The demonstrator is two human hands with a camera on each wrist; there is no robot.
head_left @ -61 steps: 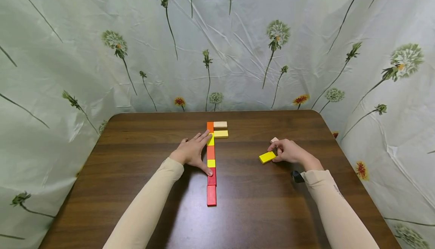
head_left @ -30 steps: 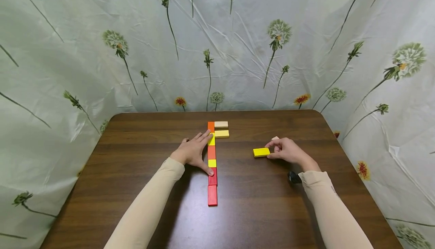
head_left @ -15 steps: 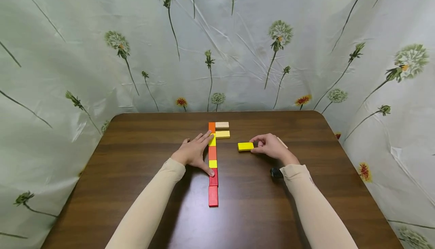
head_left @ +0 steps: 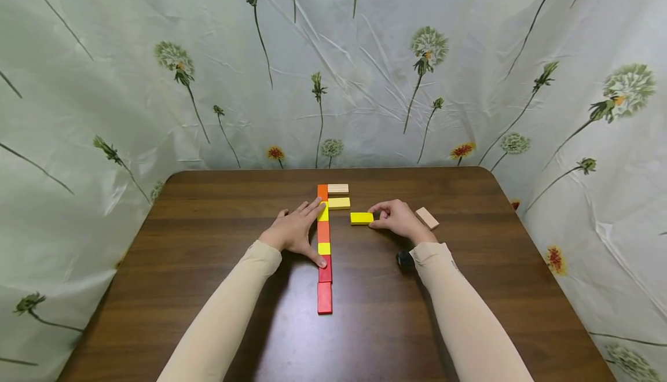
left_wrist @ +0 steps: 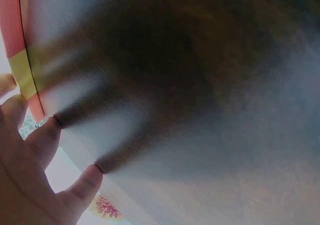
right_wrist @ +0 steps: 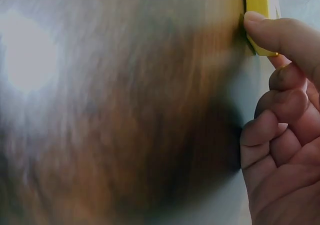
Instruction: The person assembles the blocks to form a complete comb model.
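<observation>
A column of red, orange and yellow blocks (head_left: 323, 231) lies end to end down the middle of the table. My left hand (head_left: 296, 233) is spread along its left side, fingertips on an upper yellow block and thumb on a red block (head_left: 325, 274). To the right of the column, my right hand (head_left: 398, 220) pinches a yellow block (head_left: 361, 219) by its right end, thumb and index finger on its sides. In the right wrist view the thumb presses the edge of that yellow block (right_wrist: 257, 0), and the other fingers are curled.
A ridged natural-wood block (head_left: 338, 188) and a pale yellow block (head_left: 339, 203) stick out rightward from the column's top. A pinkish wooden block (head_left: 427, 218) lies behind my right wrist. The brown table (head_left: 234, 324) ends at a flower-patterned curtain (head_left: 375, 110).
My right hand has moved left with the yellow block, which has turned level and come close to the column. The pinkish block is uncovered. My left hand has stayed in place.
</observation>
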